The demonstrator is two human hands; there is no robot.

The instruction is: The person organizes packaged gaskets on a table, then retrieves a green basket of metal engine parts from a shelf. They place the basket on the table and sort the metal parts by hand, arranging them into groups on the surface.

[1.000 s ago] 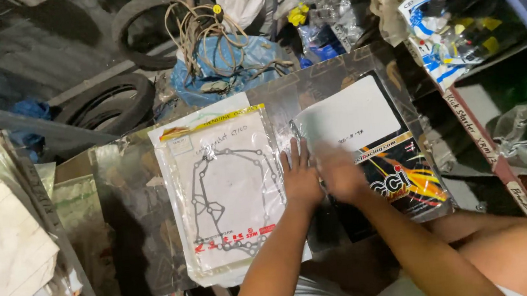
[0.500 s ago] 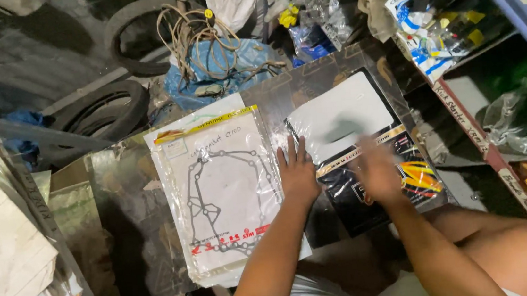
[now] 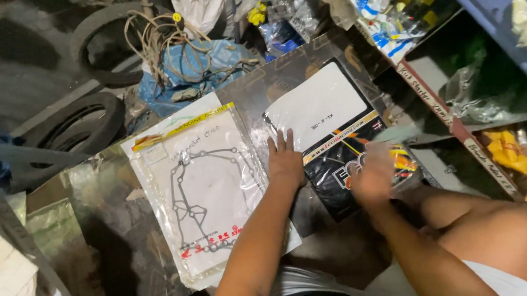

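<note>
Left hand (image 3: 285, 160) laid flat, fingers spread, nothing gripped; pressed on seam between white gasket pack (image 3: 200, 193) and black pack (image 3: 340, 140). Right hand (image 3: 372, 175) blurred over lower part of black pack; grasp cannot be told. Black pack lies right of left hand, under right hand (nearer one), long axis running away from body, tilted slightly. Gasket pack just left, edges touching or overlapping. Dark sheet (image 3: 114, 207) lies beneath both. Shelf (image 3: 447, 117) crowds right edge; blue bag (image 3: 192, 71) and tyre (image 3: 74, 124) lie beyond.

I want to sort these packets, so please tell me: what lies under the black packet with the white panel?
The black packet lies on a dark glossy sheet, visible around its edges. Whatever is directly beneath is covered.
</note>
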